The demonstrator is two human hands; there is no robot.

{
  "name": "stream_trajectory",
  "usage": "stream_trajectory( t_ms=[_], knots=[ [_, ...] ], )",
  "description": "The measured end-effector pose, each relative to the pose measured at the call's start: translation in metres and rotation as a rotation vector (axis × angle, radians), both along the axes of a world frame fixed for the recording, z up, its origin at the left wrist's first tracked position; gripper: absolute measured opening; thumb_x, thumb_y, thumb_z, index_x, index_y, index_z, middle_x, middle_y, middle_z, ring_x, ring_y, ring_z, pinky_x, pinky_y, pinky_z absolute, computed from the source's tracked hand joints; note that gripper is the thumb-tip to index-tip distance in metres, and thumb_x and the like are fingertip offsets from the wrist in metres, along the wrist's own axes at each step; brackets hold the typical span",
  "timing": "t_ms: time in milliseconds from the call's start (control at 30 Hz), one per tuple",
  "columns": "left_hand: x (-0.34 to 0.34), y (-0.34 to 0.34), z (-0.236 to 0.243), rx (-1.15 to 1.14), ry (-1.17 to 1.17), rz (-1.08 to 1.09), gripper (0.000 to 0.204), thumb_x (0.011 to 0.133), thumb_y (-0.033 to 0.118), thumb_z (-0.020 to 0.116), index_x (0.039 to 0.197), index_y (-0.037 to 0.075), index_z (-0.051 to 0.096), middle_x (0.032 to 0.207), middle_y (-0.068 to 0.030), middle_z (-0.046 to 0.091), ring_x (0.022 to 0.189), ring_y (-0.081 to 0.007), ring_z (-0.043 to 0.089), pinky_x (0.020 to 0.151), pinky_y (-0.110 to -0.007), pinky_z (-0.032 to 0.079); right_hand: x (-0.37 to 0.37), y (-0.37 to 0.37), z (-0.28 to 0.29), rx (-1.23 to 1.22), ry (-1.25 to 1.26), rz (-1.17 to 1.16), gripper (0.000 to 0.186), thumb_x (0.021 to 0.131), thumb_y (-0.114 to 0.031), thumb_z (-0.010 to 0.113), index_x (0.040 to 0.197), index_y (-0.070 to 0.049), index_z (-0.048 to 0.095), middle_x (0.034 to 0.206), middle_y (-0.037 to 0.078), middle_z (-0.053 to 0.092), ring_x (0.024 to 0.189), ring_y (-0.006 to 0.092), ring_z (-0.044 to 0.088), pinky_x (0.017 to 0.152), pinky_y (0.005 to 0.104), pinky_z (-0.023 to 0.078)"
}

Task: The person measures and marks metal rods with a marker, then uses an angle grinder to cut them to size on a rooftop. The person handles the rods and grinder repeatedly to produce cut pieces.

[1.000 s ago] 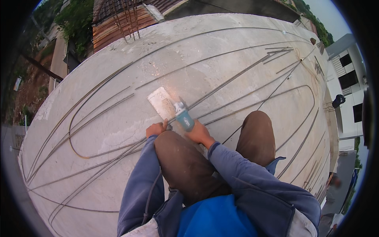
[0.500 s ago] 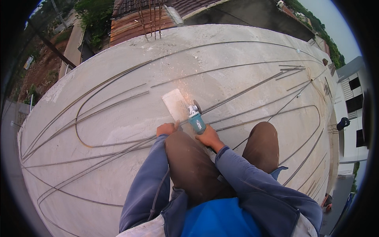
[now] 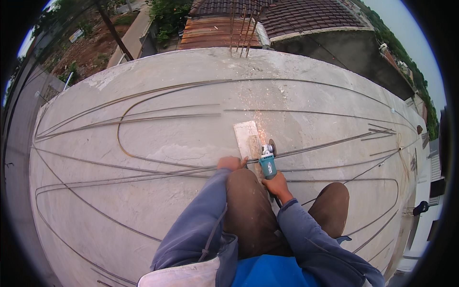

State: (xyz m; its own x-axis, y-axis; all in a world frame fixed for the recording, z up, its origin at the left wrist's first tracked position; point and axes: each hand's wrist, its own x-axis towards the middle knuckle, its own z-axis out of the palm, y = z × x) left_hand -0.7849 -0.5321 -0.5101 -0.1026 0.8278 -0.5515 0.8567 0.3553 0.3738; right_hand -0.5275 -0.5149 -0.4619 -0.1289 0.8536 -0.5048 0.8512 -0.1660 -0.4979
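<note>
My right hand [image 3: 276, 184] is closed on the body of a teal angle grinder [image 3: 267, 165], whose disc is at a bundle of long steel rods [image 3: 313, 148]. Orange sparks [image 3: 260, 124] spray away from the disc toward the far edge. My left hand [image 3: 229, 162] grips the rods left of the grinder, beside my bent left knee [image 3: 247, 191]. Under the cutting spot lies a pale flat board [image 3: 245, 134] on the grey concrete slab [image 3: 158, 220]. My right knee [image 3: 330, 210] is to the right of the grinder.
Bent and straight rods [image 3: 119, 131] spread over the slab. Upright rebar [image 3: 244, 33] rises at its far edge [image 3: 167, 60], beyond which are tiled roofs [image 3: 311, 16], trees and a road. A white building [image 3: 425, 225] stands right. A cord [image 3: 401, 158] lies at the slab's right.
The view has swung, so the slab and both hands appear further right and lower. The grinder stays at the rods, with sparks flying in every frame.
</note>
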Motion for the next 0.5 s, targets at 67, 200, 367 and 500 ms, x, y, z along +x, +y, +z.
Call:
stream_trajectory(
  t_ms=[67, 200, 367, 500],
  knots=[
    [0.000, -0.002, -0.002, 0.024, 0.017, 0.015, 0.084, 0.112, 0.073, 0.028, 0.113, 0.012, 0.085, 0.113, -0.0191, 0.082, 0.109, -0.0388, 0.078, 0.095, -0.052, 0.059, 0.001, 0.000, -0.003, 0.030, 0.026, -0.006, 0.070, 0.072, -0.034, 0.090, 0.124, 0.007, 0.071, 0.124, 0.032, 0.076, 0.119, 0.0460, 0.074, 0.104, 0.0485, 0.058],
    [0.012, 0.005, 0.005, -0.008, 0.052, 0.005, 0.083, 0.112, 0.073, 0.029, 0.110, 0.012, 0.085, 0.110, -0.0178, 0.083, 0.108, -0.0375, 0.079, 0.095, -0.051, 0.060, 0.008, -0.001, -0.002, 0.041, 0.040, -0.022, 0.065, 0.072, -0.032, 0.090, 0.120, 0.008, 0.072, 0.120, 0.031, 0.077, 0.116, 0.0452, 0.075, 0.101, 0.0475, 0.058],
    [0.005, 0.003, -0.006, 0.023, 0.074, -0.006, 0.083, 0.112, 0.073, 0.029, 0.109, 0.012, 0.085, 0.108, -0.0177, 0.083, 0.104, -0.0365, 0.080, 0.091, -0.052, 0.060, 0.003, 0.001, 0.006, 0.008, -0.014, -0.019, 0.069, 0.073, -0.035, 0.090, 0.126, 0.006, 0.071, 0.125, 0.031, 0.076, 0.121, 0.0446, 0.073, 0.104, 0.0473, 0.057],
    [0.012, 0.006, -0.004, 0.008, 0.103, 0.006, 0.079, 0.112, 0.071, 0.032, 0.110, 0.013, 0.086, 0.111, -0.0170, 0.083, 0.108, -0.0367, 0.079, 0.093, -0.052, 0.060, 0.009, 0.001, 0.007, -0.023, 0.042, -0.029, 0.073, 0.075, -0.038, 0.090, 0.128, 0.007, 0.069, 0.127, 0.032, 0.075, 0.124, 0.0461, 0.071, 0.105, 0.0487, 0.057]
  ],
)
